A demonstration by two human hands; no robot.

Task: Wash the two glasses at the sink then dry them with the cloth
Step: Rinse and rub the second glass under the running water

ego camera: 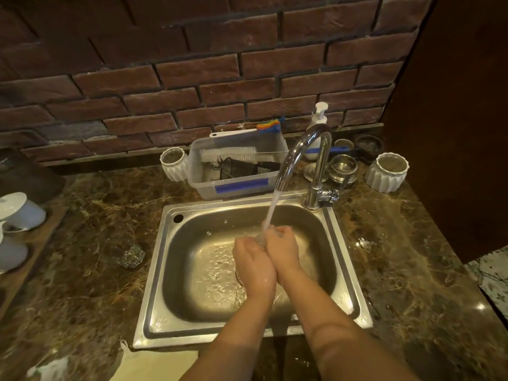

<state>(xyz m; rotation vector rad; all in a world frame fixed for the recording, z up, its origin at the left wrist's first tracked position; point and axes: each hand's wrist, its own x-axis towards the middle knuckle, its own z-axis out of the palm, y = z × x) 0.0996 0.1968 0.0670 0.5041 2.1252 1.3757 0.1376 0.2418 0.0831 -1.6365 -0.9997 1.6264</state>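
We look down on a steel sink (154,306) set in a brown marble counter (90,224), brick wall (192,78) at 12 o'clock. The tap (302,149) stands at the sink's 1 o'clock corner, and water (272,210) falls from its spout onto the hands. Left hand (254,259) and right hand (283,247) are pressed side by side over the basin centre, fingers curled around something small and clear under the stream; it is blurred by the water, and we cannot tell whether it is a glass or how firmly it is held. One glass (133,255) sits on the counter at 9 o'clock of the sink, just beside its rim, apart from both hands. At 12 o'clock of the sink a clear plastic tub (236,185) holds a bottle brush (228,154) and dark items. White ribbed cups stand either side: one (173,163) touching the tub's left wall, one (387,171) at 2 o'clock. A soap pump (319,119) stands behind the tap. White cups (19,210) lie on a tray at far 9 o'clock. The basin floor is wet and rippled.
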